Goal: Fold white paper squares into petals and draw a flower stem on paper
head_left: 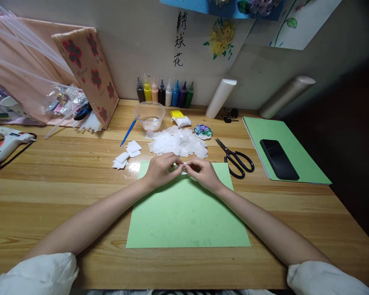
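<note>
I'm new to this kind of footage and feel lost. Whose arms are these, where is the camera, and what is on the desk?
No machine here: a person wears one camera on the head, looking down at their own bare arms. The left hand and right hand meet over a green sheet, pinching a small white paper piece together. Behind them lies a pile of white paper squares, then a clear bowl and a row of paint bottles. To the right lie scissors and a phone, far left a glue gun, all on a wooden table.
</note>
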Demonstrator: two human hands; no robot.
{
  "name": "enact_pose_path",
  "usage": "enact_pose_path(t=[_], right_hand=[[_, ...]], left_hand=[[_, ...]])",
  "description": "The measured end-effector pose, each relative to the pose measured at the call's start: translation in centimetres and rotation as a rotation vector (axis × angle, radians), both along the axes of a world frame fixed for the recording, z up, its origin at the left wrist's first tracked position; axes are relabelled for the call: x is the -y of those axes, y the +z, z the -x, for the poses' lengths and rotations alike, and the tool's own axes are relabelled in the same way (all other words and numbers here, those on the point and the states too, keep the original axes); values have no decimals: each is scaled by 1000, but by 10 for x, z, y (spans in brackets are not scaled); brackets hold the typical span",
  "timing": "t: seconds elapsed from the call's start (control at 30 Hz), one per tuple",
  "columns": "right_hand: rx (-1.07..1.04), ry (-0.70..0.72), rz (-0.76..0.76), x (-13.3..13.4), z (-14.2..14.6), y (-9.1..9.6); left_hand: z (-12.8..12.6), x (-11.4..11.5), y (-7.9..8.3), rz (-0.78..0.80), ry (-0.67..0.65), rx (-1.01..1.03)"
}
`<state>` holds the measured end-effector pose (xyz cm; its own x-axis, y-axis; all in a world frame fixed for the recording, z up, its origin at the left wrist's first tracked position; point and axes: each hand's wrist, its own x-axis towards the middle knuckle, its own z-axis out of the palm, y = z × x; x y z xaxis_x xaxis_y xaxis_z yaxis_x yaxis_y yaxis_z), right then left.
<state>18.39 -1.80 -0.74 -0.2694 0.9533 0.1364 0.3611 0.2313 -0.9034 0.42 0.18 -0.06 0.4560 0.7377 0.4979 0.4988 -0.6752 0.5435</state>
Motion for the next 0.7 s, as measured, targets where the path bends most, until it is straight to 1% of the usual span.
enact_pose_path(t=[0.2,0.37,0.5,0.7], right_hand=[[28,-11,-41,0,0,0],[28,-11,-41,0,0,0],[37,-9,-65,1,0,2],[62,-7,-88,3,2,4]], left_hand=[[1,0,0,7,21,11],[1,0,0,22,-10,8],[1,0,-2,4,-15,-6],[1,1,-2,-17,14,-15]])
